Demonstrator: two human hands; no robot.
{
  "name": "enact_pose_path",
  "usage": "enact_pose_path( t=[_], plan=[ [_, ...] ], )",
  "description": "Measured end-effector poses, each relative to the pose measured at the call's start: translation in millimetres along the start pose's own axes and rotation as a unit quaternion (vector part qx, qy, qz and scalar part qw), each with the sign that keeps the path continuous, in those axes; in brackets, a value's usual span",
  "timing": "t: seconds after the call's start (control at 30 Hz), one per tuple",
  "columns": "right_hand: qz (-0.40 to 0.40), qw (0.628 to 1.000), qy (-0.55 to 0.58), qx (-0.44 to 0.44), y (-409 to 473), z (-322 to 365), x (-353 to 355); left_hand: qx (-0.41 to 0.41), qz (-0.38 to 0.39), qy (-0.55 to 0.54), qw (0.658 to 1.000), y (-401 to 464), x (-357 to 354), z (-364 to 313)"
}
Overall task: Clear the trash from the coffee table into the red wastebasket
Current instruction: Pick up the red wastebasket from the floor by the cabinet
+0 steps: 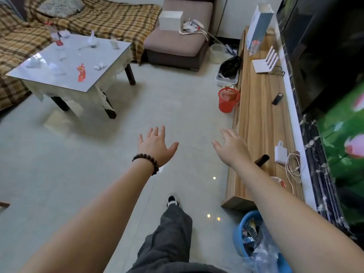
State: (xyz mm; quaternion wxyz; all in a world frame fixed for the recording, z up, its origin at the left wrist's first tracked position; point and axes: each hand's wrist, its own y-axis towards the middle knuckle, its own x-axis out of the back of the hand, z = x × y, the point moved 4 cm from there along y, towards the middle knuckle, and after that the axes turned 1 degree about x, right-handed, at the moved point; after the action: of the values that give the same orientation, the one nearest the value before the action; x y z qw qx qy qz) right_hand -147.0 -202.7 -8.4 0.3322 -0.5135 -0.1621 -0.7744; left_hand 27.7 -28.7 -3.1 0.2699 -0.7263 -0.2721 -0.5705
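Observation:
The coffee table (102,75) with a glossy white top stands at the upper left, far from my hands. On it lie several crumpled white tissues (54,67), a red wrapper (81,72), a small white carton (114,43) and a clear bottle with a red label (57,36). The red mesh wastebasket (228,99) sits on the floor against the wooden TV bench. My left hand (155,146), with a bead bracelet on the wrist, and my right hand (233,146) are stretched out over the floor, both open and holding nothing.
A plaid-covered sofa (102,18) wraps behind the table, with a mauve chair (177,42) beside it. The long wooden bench (262,119) carries a router, a remote and a charger. A blue basin of wrappers (242,231) sits near my right arm. Pale tiled floor lies between table and wastebasket.

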Motion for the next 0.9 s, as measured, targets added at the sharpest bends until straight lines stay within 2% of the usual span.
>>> enact_pose_path(
  t=[0.27, 0.47, 0.9],
  plan=[
    [0.014, 0.999, 0.008, -0.051, 153, -25, -19, -0.025, 0.046, 0.014, 0.999, 169, -30, -20],
    [0.019, 0.993, 0.017, -0.112, 279, -24, -6, -0.043, 0.084, 0.017, 0.995, 304, -18, -26],
    [0.025, 0.981, 0.048, -0.189, 463, -74, 10, -0.088, 0.121, 0.049, 0.988, 529, -31, -93]
  ],
)
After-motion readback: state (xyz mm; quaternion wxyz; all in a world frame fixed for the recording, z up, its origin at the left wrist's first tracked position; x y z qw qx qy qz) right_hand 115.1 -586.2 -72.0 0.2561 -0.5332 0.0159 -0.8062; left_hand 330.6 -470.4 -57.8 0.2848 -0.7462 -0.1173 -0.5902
